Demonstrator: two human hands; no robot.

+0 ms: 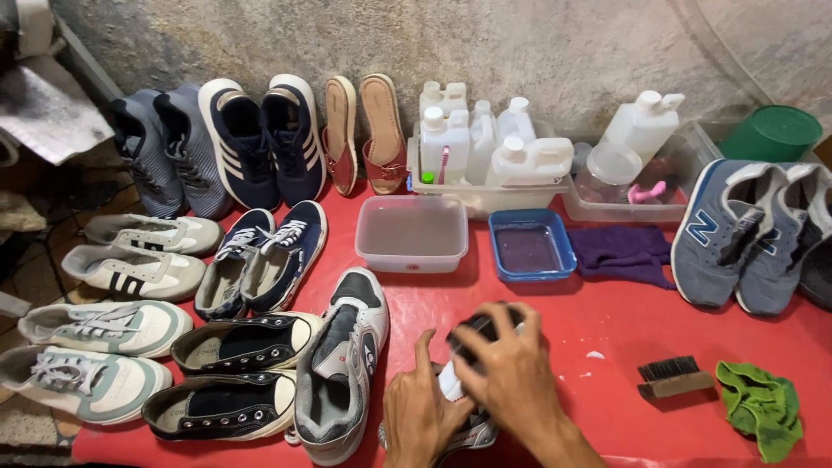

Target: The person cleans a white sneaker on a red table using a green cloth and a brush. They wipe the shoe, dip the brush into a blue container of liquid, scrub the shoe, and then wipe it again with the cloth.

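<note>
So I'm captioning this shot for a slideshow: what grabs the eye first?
The bright red table, crowded with pairs of shoes along its left side. At the bottom centre, the left hand and right hand work on a dark sneaker. White bottles stand in a tray at the back.

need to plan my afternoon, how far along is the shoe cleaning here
Early, it seems. In hand: the left hand steadies one grey sneaker while the right hand presses a dark object onto it. Its likely mate lies alongside. Many pairs wait around the red table. The brush and green cloth lie unused. Which shoes are already clean, I can't tell.
</note>
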